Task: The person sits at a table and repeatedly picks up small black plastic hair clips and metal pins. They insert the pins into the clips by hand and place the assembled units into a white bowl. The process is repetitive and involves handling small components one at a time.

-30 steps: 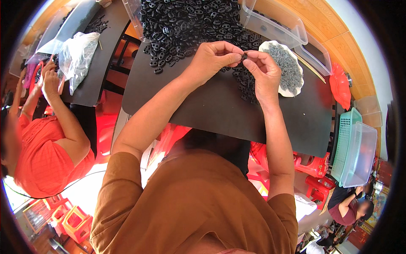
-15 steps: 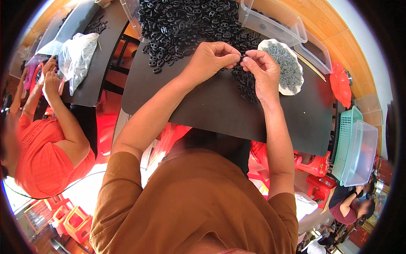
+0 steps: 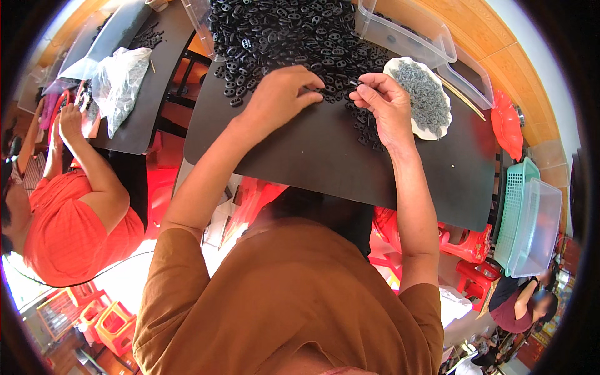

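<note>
A large heap of small black oval plastic pieces with holes (image 3: 281,37) covers the far side of the dark table. My left hand (image 3: 278,97) is at the heap's near edge, thumb and forefinger apart, with black pieces just beyond the fingertips. To its right, my right hand (image 3: 390,106) is raised over the table, its thumb and forefinger pinching a small dark piece (image 3: 357,84), mostly hidden by the fingers. Below that hand lies a smaller cluster of black pieces (image 3: 369,132). Beside it sits a white scallop-edged dish (image 3: 435,132) full of small grey translucent parts (image 3: 420,90).
Clear plastic bins (image 3: 406,40) stand behind the heap. A red scalloped dish (image 3: 506,125) and a green basket (image 3: 514,212) are at the right. Leftward, a person in red (image 3: 81,225) works at another table, near a plastic bag (image 3: 119,84). Red stools (image 3: 115,328) stand lower left.
My hands, together at a small black piece before, are now apart. The left has moved left and its fingers have spread; the right stays nearly in place, still pinching.
</note>
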Demonstrator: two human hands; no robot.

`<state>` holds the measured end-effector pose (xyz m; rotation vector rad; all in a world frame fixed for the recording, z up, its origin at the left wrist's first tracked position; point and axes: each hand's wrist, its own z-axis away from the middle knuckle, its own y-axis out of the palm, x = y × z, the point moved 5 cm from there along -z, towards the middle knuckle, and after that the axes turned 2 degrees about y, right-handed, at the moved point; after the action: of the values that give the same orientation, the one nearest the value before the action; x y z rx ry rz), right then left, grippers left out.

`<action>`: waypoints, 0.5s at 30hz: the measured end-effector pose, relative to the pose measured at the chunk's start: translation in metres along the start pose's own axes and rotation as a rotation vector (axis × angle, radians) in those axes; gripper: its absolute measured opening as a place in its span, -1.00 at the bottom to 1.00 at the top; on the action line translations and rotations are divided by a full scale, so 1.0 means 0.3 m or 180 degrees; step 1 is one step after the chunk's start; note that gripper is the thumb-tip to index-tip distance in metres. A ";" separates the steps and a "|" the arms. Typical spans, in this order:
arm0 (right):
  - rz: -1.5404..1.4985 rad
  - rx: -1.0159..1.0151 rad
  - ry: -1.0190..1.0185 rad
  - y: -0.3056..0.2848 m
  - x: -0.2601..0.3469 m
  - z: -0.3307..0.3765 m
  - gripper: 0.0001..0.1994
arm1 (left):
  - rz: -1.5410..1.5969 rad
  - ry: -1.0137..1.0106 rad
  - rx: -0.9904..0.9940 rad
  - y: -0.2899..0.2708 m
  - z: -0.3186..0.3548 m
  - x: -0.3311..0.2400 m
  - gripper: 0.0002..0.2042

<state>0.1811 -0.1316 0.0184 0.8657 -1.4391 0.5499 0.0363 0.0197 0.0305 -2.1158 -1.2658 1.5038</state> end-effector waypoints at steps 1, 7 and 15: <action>0.0005 0.0049 0.0002 0.005 -0.005 0.001 -0.85 | -0.0307 0.0178 -0.0043 0.009 0.007 -0.012 -0.77; 0.0240 0.0094 0.0075 0.003 -0.013 0.022 -0.85 | -0.0176 -0.0039 0.0092 0.032 0.011 0.030 -0.80; 0.0507 0.0103 -0.0138 0.048 0.001 0.044 -0.88 | 0.3642 -0.1703 0.0253 0.070 0.025 0.092 -0.74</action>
<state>0.1618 -0.1335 0.0202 0.7967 -1.5511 0.6792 0.0428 0.0265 -0.0038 -2.5915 0.0970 2.5814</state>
